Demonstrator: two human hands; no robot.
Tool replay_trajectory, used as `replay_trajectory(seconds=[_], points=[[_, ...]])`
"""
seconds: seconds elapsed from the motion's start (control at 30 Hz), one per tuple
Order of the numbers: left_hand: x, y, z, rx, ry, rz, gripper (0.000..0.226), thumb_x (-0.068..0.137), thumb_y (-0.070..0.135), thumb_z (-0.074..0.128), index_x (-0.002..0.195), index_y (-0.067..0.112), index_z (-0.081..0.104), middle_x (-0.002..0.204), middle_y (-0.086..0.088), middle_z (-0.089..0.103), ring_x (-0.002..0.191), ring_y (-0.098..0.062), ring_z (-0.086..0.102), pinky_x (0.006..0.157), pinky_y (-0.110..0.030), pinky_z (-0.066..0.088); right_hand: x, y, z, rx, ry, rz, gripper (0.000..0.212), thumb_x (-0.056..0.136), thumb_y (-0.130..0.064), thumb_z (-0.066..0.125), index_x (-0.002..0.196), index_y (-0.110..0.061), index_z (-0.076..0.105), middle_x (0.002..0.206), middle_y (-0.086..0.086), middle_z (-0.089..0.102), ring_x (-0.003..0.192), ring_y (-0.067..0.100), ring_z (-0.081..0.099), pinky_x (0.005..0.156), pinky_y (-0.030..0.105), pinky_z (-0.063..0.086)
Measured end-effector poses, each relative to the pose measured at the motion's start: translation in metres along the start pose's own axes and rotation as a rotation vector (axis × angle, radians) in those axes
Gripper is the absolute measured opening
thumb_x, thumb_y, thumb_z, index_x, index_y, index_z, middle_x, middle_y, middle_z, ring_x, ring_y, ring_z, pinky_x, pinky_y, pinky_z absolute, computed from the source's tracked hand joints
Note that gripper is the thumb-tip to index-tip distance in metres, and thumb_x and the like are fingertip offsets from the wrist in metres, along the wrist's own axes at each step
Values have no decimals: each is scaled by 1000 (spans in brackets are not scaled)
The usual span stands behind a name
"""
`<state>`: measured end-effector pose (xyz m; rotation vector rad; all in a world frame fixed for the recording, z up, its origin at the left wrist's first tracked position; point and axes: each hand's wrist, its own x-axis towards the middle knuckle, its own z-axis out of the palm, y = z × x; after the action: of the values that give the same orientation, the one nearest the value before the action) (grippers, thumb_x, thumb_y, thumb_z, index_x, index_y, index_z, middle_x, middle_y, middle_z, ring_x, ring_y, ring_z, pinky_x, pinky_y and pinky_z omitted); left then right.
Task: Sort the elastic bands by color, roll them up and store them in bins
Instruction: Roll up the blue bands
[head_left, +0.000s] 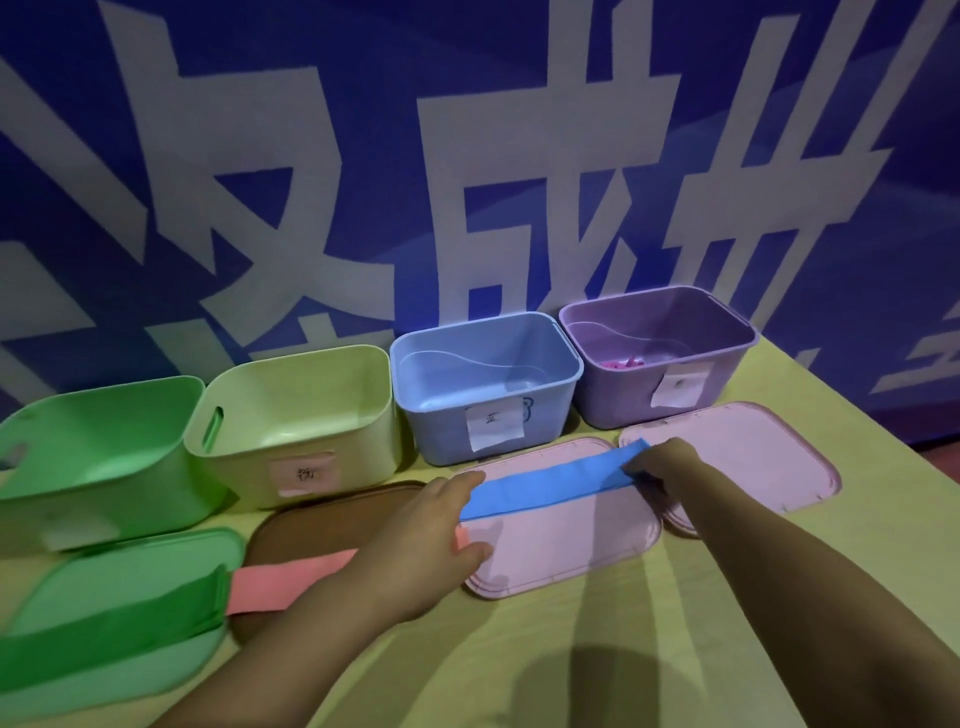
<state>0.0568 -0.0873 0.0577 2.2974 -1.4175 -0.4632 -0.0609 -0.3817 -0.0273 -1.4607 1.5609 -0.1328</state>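
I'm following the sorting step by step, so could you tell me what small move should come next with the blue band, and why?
Probably start rolling from the right end. The blue band lies flat across a pink lid, the right hand pinching its far end and the left hand resting at the near end. The blue bin behind looks empty.

A band (550, 480) is laid across the third lid (566, 545), spanning from the left fingers (465, 491) to the right fingers (641, 467). Right of the right fingers the fourth lid (763, 457) is placed. Left of the left fingers the second lid (332, 512) and then the first lid (130, 566) are set, with a second band (291, 577) and a third band (104, 639) laid on them. Beyond the fingers four bins (483, 410) are lined up before a wall (467, 156).
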Motion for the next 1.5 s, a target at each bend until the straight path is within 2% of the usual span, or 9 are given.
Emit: replay_trajectory(seconds=[0.1, 0.2, 0.37, 0.6, 0.73, 0.83, 1.13, 1.27, 1.5], points=[[-6, -2, 4, 34, 31, 27, 67, 88, 35, 60, 145, 30, 24, 140, 5, 40, 123, -7, 46, 96, -18, 33, -18, 1, -4, 118, 37, -45, 23, 76, 5, 69, 95, 9, 57, 76, 19, 57, 59, 27, 54, 44, 24, 49], [-12, -6, 11, 10, 83, 47, 65, 88, 37, 59, 143, 29, 27, 138, 5, 43, 120, -5, 47, 92, -17, 33, -35, -1, -6, 73, 147, -288, 18, 73, -1, 71, 89, -2, 63, 83, 16, 59, 64, 23, 51, 57, 25, 44], [-21, -21, 26, -137, 198, 69, 61, 85, 35, 63, 139, 31, 34, 130, 7, 46, 108, -5, 51, 89, -21, 41, -73, -6, 3, 245, 127, -640, 20, 74, 5, 70, 73, -9, 54, 73, 10, 54, 67, 21, 48, 55, 23, 40], [-36, -40, 38, -237, 451, 170, 55, 83, 23, 68, 133, 27, 46, 125, 9, 50, 110, -2, 52, 96, -30, 47, -160, -21, 18, 432, 111, -1067, 14, 85, -5, 64, 96, -13, 59, 82, -7, 59, 77, 4, 56, 61, 10, 46], [-60, -33, 33, -281, 598, 232, 47, 83, 23, 66, 127, 25, 50, 121, 8, 56, 108, -5, 54, 88, -29, 50, -209, -17, 23, 525, 53, -1264, 14, 85, -5, 65, 94, -15, 59, 87, -1, 62, 85, 14, 61, 77, 25, 53], [-88, -21, 29, -339, 717, 289, 39, 86, 23, 64, 123, 25, 52, 118, 9, 59, 106, -5, 56, 83, -22, 48, -248, -8, 25, 544, 4, -1389, 19, 85, -5, 64, 89, -22, 57, 89, -4, 63, 86, 10, 61, 76, 21, 54], [-164, 21, 15, -523, 907, 421, 21, 91, 33, 53, 113, 29, 52, 102, 23, 57, 98, 8, 55, 75, -2, 44, -328, 30, 22, 618, -121, -1577, 22, 87, -2, 61, 91, -23, 57, 92, -6, 64, 86, 3, 64, 73, 16, 54], [-178, 25, 25, -622, 814, 438, 14, 88, 43, 57, 101, 37, 56, 102, 16, 65, 100, -1, 60, 88, -24, 50, -350, 51, 23, 641, -148, -1590, 20, 86, -3, 63, 93, -21, 58, 94, -2, 66, 92, 9, 65, 75, 21, 54], [-205, 13, 50, -913, 742, 488, 25, 76, 41, 59, 91, 23, 68, 85, 2, 71, 80, -15, 67, 70, -30, 57, -358, 113, 58, 539, -450, -1441, 22, 79, 3, 66, 85, -17, 62, 81, -3, 70, 82, 11, 69, 67, 22, 56]])
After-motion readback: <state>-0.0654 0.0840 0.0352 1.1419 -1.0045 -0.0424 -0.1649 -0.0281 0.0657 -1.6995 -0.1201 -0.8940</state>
